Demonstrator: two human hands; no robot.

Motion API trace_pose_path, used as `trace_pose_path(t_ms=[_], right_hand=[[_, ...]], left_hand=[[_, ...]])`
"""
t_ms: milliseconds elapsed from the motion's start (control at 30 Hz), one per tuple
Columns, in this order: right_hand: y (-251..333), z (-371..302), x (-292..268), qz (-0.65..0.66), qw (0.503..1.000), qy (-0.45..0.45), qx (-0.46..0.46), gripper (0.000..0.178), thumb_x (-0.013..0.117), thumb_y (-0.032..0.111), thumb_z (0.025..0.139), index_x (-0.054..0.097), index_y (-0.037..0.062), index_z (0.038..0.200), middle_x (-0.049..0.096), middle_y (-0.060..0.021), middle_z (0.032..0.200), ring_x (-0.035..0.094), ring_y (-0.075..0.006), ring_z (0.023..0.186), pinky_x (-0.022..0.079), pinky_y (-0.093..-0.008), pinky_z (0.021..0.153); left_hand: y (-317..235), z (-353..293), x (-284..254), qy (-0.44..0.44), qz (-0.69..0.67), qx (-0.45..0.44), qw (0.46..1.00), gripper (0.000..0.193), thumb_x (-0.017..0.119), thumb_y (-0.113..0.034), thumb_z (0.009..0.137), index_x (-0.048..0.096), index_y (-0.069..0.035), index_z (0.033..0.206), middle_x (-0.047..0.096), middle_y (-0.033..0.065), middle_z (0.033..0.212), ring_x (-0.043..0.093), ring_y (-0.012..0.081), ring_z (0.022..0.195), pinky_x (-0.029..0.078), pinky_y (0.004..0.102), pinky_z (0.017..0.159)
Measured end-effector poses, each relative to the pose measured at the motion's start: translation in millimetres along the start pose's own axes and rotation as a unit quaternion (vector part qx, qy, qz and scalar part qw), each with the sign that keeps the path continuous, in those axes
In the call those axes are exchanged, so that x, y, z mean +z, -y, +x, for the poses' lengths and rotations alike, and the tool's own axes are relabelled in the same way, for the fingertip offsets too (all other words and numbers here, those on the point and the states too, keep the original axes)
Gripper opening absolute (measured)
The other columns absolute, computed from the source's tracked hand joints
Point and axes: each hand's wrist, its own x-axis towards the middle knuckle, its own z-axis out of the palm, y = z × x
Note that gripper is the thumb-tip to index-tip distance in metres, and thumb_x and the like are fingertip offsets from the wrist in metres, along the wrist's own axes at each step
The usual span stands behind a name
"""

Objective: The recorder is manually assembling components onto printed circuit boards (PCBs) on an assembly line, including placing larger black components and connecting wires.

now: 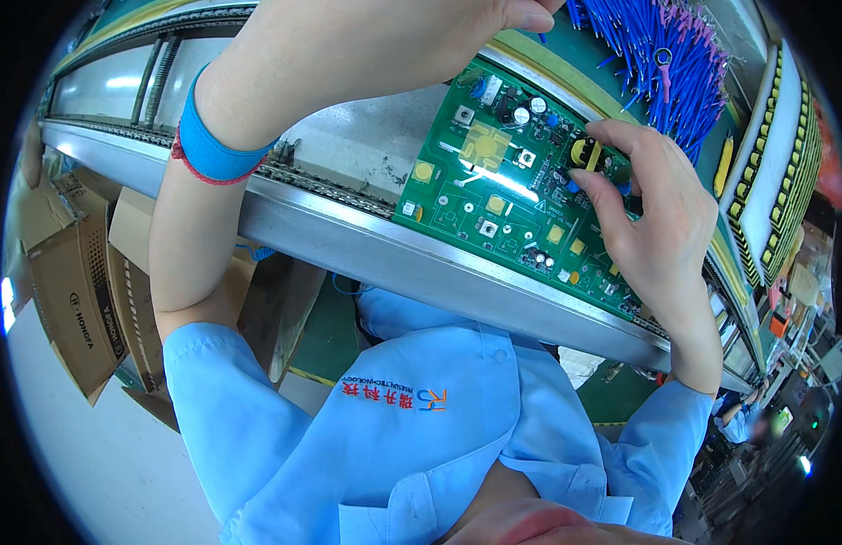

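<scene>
A green circuit board [448, 204], fitted with many small parts, lies across the conveyor rails in front of me. My right hand [657, 200] is over its right part, with thumb and index finger closed around a small yellow-and-black transformer [584, 152] at the board's surface. Whether the transformer is fully seated cannot be told. My left hand [412, 45], with a blue wristband [219, 136] on its arm, reaches over the board's far left corner. Its thumb tip shows near the upper edge, but most of its fingers are out of the picture.
Beyond the board lies a heap of blue wires [666, 82] with pink ends. White trays [757, 191] with rows of yellow-and-black parts stand at the right, near a yellow tool [724, 167]. A metal rail [348, 241] runs before me. Cardboard boxes [76, 282] stand at left.
</scene>
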Motion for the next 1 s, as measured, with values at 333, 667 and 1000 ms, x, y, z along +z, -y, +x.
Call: trace_pose_path(t_ms=[333, 667, 1000], right_hand=[[-2, 2, -3, -0.011, 1.0, 0.005, -0.012, 0.037, 0.075, 0.007, 0.069, 0.06, 0.0107, 0.102, 0.062, -0.0046, 0.087, 0.062, -0.0247, 0.08, 0.048, -0.035, 0.062], [-1, 2, -11, 0.01, 0.999, 0.042, -0.004, 0.036, 0.076, 0.009, 0.072, 0.064, 0.0066, 0.106, 0.067, -0.0071, 0.101, 0.065, -0.0242, 0.084, 0.05, -0.0319, 0.063], [-6, 1, -19, 0.094, 0.995, -0.002, 0.021, 0.033, 0.076, 0.008, 0.072, 0.066, 0.0038, 0.103, 0.066, -0.0108, 0.102, 0.067, -0.028, 0.086, 0.054, -0.0326, 0.07]], left_hand=[[-17, 12, -13, 0.212, 0.15, -0.066, 0.963, 0.012, 0.069, -0.01, 0.078, 0.057, -0.011, 0.075, 0.048, 0.0018, 0.072, 0.048, 0.02, 0.076, 0.031, 0.039, 0.089], [-25, 15, -19, 0.315, 0.166, -0.033, 0.934, 0.009, 0.062, -0.003, 0.075, 0.056, -0.009, 0.071, 0.046, 0.0038, 0.074, 0.051, 0.0208, 0.081, 0.033, 0.0436, 0.098], [-27, 18, -11, 0.315, 0.207, -0.003, 0.926, 0.009, 0.058, -0.01, 0.081, 0.054, -0.009, 0.073, 0.046, 0.0042, 0.075, 0.053, 0.0201, 0.086, 0.033, 0.0442, 0.1]])
